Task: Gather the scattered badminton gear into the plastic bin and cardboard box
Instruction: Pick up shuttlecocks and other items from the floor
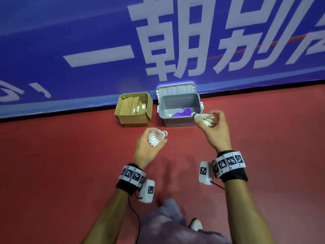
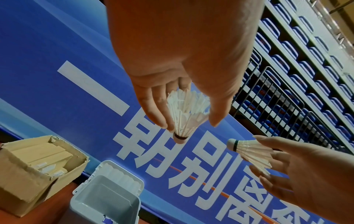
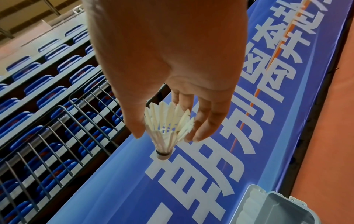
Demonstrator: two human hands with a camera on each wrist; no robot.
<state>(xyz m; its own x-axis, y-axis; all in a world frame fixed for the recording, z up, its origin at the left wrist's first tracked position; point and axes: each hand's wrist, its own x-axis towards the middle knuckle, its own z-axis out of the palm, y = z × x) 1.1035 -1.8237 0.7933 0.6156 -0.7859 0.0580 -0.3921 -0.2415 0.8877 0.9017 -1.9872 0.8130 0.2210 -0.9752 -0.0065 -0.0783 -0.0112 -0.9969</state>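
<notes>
**Two shuttlecocks held just short of the open bin**

The right hand (image 1: 213, 128) pinched a white feathered shuttlecock (image 1: 202, 118) by its skirt, the cork tip pointing left over the near right corner of the grey plastic bin (image 1: 175, 121). This hand was nearer the bin. The left hand (image 1: 149, 147) gripped a second shuttlecock (image 1: 157, 137), its cork pointing right, above the red floor (image 1: 61, 164) just in front of the bin and the cardboard box (image 1: 133, 118). The bin lay ahead of both hands, its lid open against the blue banner (image 1: 88, 41), with purple cloth (image 1: 181, 113) inside. The box, holding tan packets, stood just left of the bin.
</notes>
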